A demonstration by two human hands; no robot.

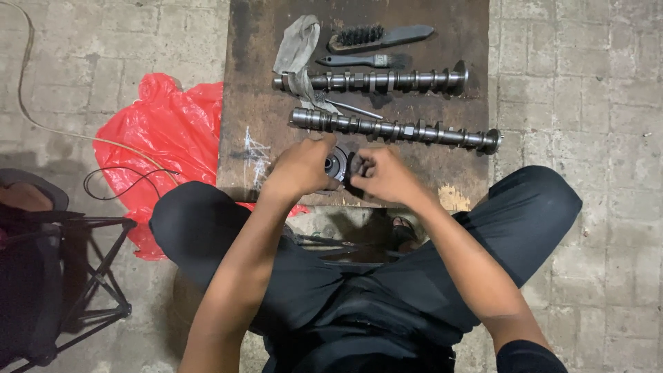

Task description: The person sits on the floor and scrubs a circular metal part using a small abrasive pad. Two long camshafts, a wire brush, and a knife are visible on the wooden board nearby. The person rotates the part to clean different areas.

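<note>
A dark, stained wooden board (255,83) lies on the paved brick floor (573,90) and carries the things; the person squats at its near edge. Off the board's left edge a red plastic sheet (162,131) is spread on the floor, and further left stands a black folding stool (62,276). Across the middle of the board, running from left of centre toward the right edge, lies the nearer camshaft (394,129); beyond it, toward the far edge, lies a second camshaft (387,81), with a grey rag (297,52) draped over its left end. Nearest the far edge sits a wire brush (376,38), and just beside it a smaller dark-handled tool (356,61). A thin metal rod (352,108) lies between the two camshafts. At the near edge of the board, both hands meet around a round dark metal part (337,166): the left hand (300,168) is curled over its left side, gripping it, and the right hand (383,174) is clenched against its right side, fingers tight on the part's rim.
</note>
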